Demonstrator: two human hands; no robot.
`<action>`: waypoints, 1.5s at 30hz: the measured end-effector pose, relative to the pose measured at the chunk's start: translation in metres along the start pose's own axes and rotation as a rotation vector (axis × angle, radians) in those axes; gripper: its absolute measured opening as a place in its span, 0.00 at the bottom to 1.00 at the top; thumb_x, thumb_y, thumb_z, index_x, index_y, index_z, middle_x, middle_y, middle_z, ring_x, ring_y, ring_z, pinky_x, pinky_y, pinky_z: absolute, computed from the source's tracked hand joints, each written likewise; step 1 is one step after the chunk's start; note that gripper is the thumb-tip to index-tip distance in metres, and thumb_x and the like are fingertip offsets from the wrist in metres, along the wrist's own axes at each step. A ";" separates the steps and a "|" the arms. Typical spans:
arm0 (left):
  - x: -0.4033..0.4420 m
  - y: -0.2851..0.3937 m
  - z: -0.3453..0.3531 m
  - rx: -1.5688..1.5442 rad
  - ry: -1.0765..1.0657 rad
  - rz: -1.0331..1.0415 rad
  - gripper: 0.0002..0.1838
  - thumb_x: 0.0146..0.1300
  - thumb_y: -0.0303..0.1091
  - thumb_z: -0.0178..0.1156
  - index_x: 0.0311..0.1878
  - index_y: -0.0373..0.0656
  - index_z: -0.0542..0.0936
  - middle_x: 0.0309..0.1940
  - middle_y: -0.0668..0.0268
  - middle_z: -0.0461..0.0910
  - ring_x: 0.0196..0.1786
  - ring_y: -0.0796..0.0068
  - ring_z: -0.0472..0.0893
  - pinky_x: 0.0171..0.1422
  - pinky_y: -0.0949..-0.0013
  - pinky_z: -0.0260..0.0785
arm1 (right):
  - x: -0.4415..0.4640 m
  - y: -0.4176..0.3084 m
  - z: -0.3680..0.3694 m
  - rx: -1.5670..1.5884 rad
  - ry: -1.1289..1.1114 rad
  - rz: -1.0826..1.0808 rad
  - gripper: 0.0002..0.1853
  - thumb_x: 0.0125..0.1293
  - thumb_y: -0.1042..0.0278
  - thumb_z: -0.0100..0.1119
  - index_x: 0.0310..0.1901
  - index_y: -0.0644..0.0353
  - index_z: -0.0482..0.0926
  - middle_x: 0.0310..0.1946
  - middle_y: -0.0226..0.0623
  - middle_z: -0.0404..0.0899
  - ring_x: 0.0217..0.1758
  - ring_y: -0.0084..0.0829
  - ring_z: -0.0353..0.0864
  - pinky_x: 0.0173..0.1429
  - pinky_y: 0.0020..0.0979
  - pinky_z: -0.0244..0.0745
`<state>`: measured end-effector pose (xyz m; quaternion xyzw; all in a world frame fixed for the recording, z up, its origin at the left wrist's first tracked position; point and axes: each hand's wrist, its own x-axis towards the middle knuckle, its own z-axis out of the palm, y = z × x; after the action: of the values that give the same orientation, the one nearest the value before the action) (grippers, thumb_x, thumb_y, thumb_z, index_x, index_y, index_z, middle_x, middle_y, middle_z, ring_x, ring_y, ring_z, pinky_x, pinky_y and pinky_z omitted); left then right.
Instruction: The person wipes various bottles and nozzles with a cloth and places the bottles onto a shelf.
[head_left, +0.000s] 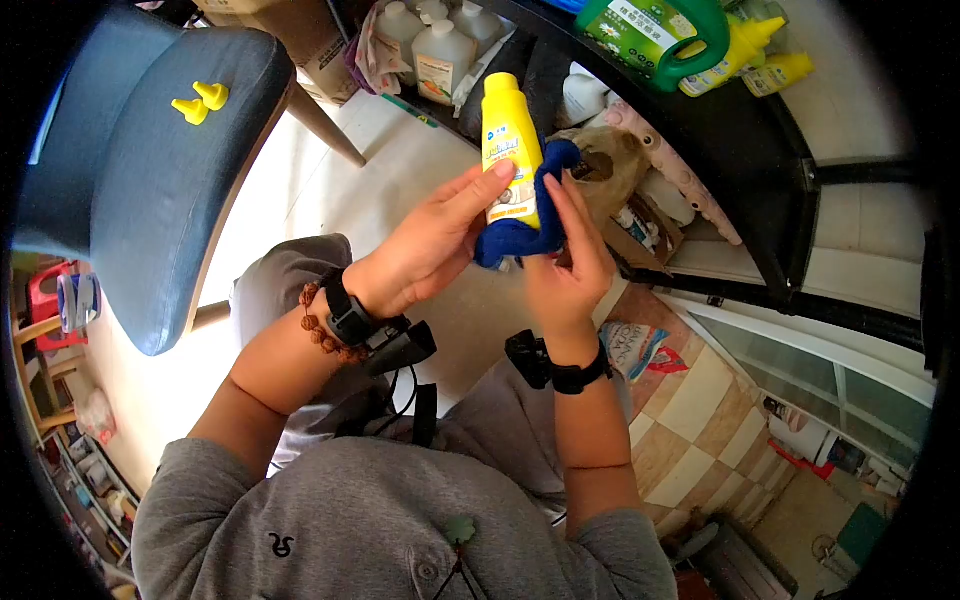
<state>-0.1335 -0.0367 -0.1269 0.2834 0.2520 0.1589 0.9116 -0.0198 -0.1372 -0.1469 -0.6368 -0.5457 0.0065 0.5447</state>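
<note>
A yellow bottle [511, 135] with a printed label is held upright, slightly tilted, in front of me. My left hand [430, 235] grips its lower left side, thumb across the label. Against the bottle's right side and base lies a dark blue cloth [525, 238]. My right hand [570, 245] presses that cloth to the bottle with its fingers extended along it. Part of the right fingers is hidden behind the cloth. Two small yellow nozzle caps [203, 102] rest on the blue chair seat [165, 190] at the left.
A black shelf [745, 150] holds a green jug [655, 40] and yellow bottles [735, 60] at the upper right. Below it are white jugs [440, 65], a plastic bag [605, 160] and a cardboard box [645, 245]. A baking soda bag [640, 350] lies on the tiled floor.
</note>
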 end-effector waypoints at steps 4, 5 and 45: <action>0.004 0.000 0.002 -0.017 -0.026 0.041 0.24 0.71 0.50 0.50 0.59 0.39 0.71 0.50 0.63 0.79 0.51 0.75 0.79 0.57 0.70 0.70 | 0.001 0.005 -0.016 0.088 0.074 0.135 0.18 0.59 0.81 0.59 0.52 0.69 0.76 0.51 0.47 0.79 0.51 0.38 0.81 0.57 0.34 0.74; 0.004 -0.001 0.004 -0.044 -0.034 0.059 0.25 0.72 0.50 0.50 0.60 0.39 0.70 0.51 0.63 0.79 0.52 0.75 0.78 0.58 0.70 0.69 | 0.003 0.007 -0.022 0.130 0.105 0.163 0.17 0.60 0.81 0.59 0.52 0.69 0.76 0.50 0.45 0.79 0.50 0.36 0.81 0.56 0.33 0.74; 0.003 -0.021 -0.011 0.725 -0.192 0.311 0.18 0.67 0.29 0.57 0.59 0.45 0.68 0.41 0.70 0.72 0.44 0.82 0.73 0.50 0.77 0.68 | 0.251 0.155 -0.256 -0.497 -0.082 0.196 0.26 0.52 0.71 0.72 0.50 0.67 0.70 0.41 0.44 0.83 0.43 0.33 0.83 0.49 0.31 0.76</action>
<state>-0.1342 -0.0466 -0.1485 0.6349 0.1595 0.1684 0.7370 0.3426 -0.1072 -0.0047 -0.7998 -0.4879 -0.0493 0.3461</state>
